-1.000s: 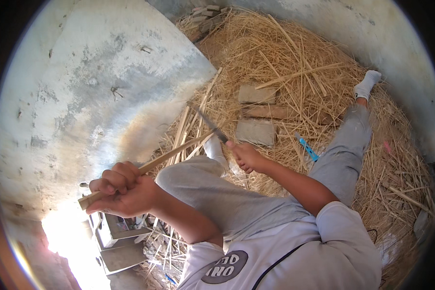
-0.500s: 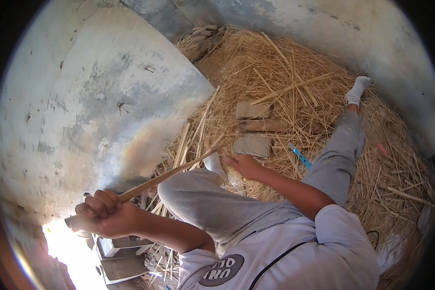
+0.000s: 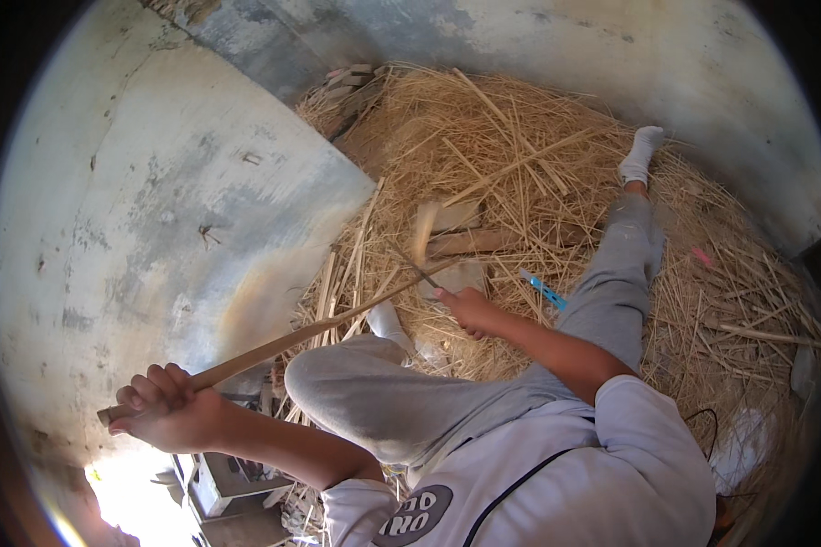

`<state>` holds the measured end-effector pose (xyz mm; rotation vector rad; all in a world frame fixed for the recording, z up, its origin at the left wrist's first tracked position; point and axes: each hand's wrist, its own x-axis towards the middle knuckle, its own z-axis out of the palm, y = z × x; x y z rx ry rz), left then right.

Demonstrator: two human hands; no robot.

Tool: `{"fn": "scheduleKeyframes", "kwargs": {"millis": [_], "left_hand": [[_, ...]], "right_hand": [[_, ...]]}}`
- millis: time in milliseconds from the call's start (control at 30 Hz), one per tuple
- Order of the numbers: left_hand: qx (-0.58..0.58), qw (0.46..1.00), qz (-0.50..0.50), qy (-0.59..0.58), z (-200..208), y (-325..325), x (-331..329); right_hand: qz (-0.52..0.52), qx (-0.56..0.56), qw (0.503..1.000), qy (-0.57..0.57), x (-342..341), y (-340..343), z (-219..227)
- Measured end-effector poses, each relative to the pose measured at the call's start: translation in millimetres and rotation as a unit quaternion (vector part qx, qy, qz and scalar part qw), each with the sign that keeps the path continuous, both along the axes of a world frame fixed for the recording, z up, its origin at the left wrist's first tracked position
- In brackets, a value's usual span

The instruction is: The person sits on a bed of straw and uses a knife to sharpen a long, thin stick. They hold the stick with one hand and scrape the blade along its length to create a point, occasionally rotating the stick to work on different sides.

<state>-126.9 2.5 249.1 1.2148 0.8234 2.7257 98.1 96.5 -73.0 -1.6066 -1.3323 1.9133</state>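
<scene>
A long bamboo strip (image 3: 283,341) slants up and to the right from my left hand (image 3: 175,412), whose fingers are wrapped round its near end. My right hand (image 3: 468,312) is closed on the handle of a knife (image 3: 416,269). The thin dark blade crosses the strip near its far end; whether the edge touches it I cannot tell. Just beyond, a pale sliver (image 3: 423,232) shows as a blur. The far end of the strip lies over a grey brick (image 3: 459,278) on the floor, in front of my bent knee.
Straw-like shavings (image 3: 493,118) cover the floor. A second brick (image 3: 457,216) and a wooden block (image 3: 474,242) lie ahead. A blue tool (image 3: 545,289) rests beside my stretched leg (image 3: 616,260). Walls (image 3: 201,201) stand left and ahead; a grey metal box (image 3: 233,488) is at lower left.
My right hand now shows the knife blade against the strip, and a blurred sliver has appeared beyond it. My left hand and the strip sit slightly further left as the view shifted.
</scene>
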Motion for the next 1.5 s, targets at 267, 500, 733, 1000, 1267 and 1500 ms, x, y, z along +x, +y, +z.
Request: {"fn": "scheduleKeyframes", "kwargs": {"millis": [267,500,733,1000,1267,1500], "left_hand": [[0.008,0.987,-0.133,0.091,47,-13,-16],[0.035,0.994,-0.064,0.077,62,2,-18],[0.082,0.963,-0.193,0.168,107,-24,-48],[0.032,0.974,0.126,0.188,125,-41,-35],[-0.041,0.926,0.249,0.281,135,-45,-30],[0.027,0.979,0.082,0.183,139,-40,-39]], "right_hand": [[0.050,0.415,0.888,-0.191,34,16,-83],[0.082,-0.027,0.992,0.089,1,25,-2],[-0.014,0.596,0.802,-0.022,15,16,13],[-0.006,0.033,0.996,0.081,59,44,-17],[0.017,0.437,0.891,-0.119,63,18,1],[-0.068,0.308,0.944,-0.094,86,38,-31]]}}
